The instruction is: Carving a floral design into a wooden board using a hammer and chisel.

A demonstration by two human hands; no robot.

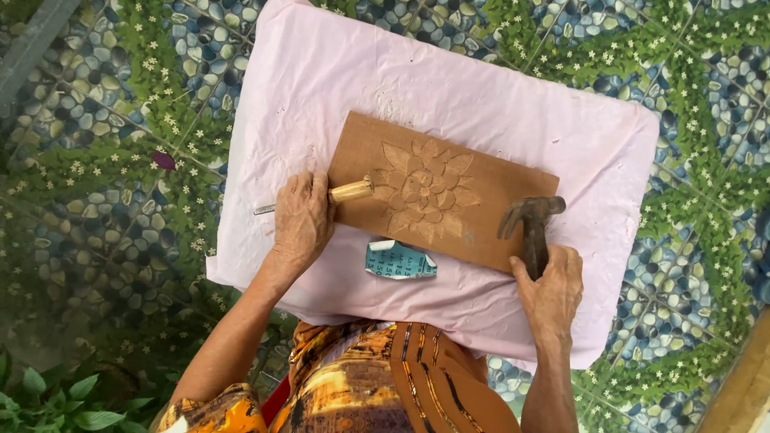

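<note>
A brown wooden board with a flower carved into it lies on a pink cloth. My left hand grips a chisel by its light wooden handle; the handle end points at the carved flower and the metal end sticks out to the left. My right hand holds a claw hammer upright, its dark head resting over the board's right lower corner.
A torn blue printed scrap lies on the cloth below the board. The cloth covers a raised surface over a floor patterned with pebbles and leaves. Green plants grow at the lower left.
</note>
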